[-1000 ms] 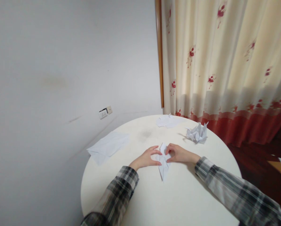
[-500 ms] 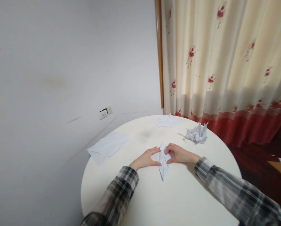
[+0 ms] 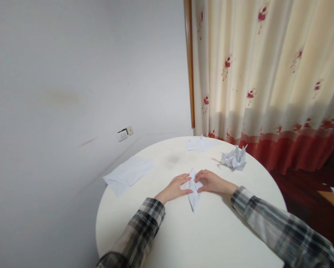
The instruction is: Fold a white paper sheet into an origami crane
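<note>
A white folded paper [image 3: 194,203], long and pointed at both ends, lies on the round white table [image 3: 172,238]. My left hand [image 3: 175,189] holds it from the left, with thumb and fingertips on its edge. From the right, my right hand [image 3: 210,182] grips the same piece, its fingers bent and its thumb on the lower side. Parts of the paper's middle are hidden behind my fingers.
White paper sheets [image 3: 129,171] lie at the table's left edge. More flat paper [image 3: 199,144] is at the far edge. Several folded paper shapes [image 3: 234,159] are bunched at the right back. A wall [image 3: 72,111] and a flowered curtain [image 3: 253,67] stand behind the table.
The folded paper has shifted very slightly away from me, its near tip a little farther up. My fingers have moved slightly with it, and both hands stay on the paper.
</note>
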A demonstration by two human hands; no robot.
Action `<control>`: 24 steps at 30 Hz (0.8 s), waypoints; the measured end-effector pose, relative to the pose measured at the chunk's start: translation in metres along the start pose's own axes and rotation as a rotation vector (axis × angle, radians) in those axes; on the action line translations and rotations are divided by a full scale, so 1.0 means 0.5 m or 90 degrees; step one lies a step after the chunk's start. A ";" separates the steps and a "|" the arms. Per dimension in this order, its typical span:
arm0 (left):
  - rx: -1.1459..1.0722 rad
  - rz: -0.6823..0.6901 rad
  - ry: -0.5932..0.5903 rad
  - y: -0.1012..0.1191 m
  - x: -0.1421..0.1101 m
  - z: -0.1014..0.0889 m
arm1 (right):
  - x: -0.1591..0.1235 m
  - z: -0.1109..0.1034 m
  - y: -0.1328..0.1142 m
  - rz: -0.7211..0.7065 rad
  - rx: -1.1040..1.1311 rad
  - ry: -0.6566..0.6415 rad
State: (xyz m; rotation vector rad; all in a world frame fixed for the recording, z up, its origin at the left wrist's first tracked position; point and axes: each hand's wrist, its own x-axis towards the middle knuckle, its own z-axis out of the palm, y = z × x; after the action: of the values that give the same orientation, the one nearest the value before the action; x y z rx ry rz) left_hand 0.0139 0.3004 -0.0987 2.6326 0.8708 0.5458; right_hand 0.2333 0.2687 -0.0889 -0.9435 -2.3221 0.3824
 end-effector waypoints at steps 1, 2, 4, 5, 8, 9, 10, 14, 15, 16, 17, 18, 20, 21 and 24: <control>0.001 -0.001 0.010 0.001 0.001 0.000 | 0.000 0.000 0.000 -0.002 0.000 0.006; 0.002 0.000 0.019 0.002 0.001 0.001 | 0.001 0.000 -0.001 -0.002 0.000 0.013; -0.003 0.007 0.036 0.003 0.002 0.001 | 0.001 0.000 -0.004 0.000 -0.001 0.024; -0.008 0.012 0.046 0.003 0.001 0.001 | 0.001 -0.001 -0.004 -0.001 0.001 0.027; -0.030 0.036 0.071 0.002 0.000 0.004 | 0.000 -0.001 -0.003 -0.010 0.007 0.020; -0.038 0.041 0.078 0.001 0.000 0.005 | -0.001 -0.001 -0.002 -0.014 0.007 0.016; -0.045 0.045 0.084 0.000 0.000 0.006 | -0.001 0.000 0.000 -0.017 0.005 0.012; -0.068 0.041 0.088 -0.004 0.002 0.010 | -0.002 0.002 0.003 -0.016 0.000 0.014; -0.071 0.038 0.086 -0.005 0.002 0.011 | -0.002 0.003 0.004 -0.016 0.001 0.018; -0.073 0.036 0.084 -0.004 0.002 0.010 | -0.002 0.003 0.004 -0.018 0.002 0.022; -0.073 0.036 0.083 -0.003 0.001 0.010 | -0.002 0.003 0.003 -0.020 0.003 0.025; -0.070 0.037 0.084 0.000 0.001 0.008 | -0.002 0.004 0.003 -0.022 0.004 0.027; -0.050 0.041 0.091 0.006 0.000 0.005 | -0.002 0.003 0.002 -0.024 0.005 0.025; -0.033 0.042 0.095 0.011 0.000 0.004 | -0.002 0.002 0.001 -0.023 0.005 0.023; 0.034 0.038 0.104 0.024 0.000 -0.002 | 0.000 -0.001 0.000 -0.026 0.001 0.008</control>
State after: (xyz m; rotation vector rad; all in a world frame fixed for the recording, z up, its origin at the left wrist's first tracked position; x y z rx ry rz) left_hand 0.0196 0.2913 -0.0930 2.6996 0.8670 0.7719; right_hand 0.2337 0.2684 -0.0883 -0.8935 -2.3263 0.3599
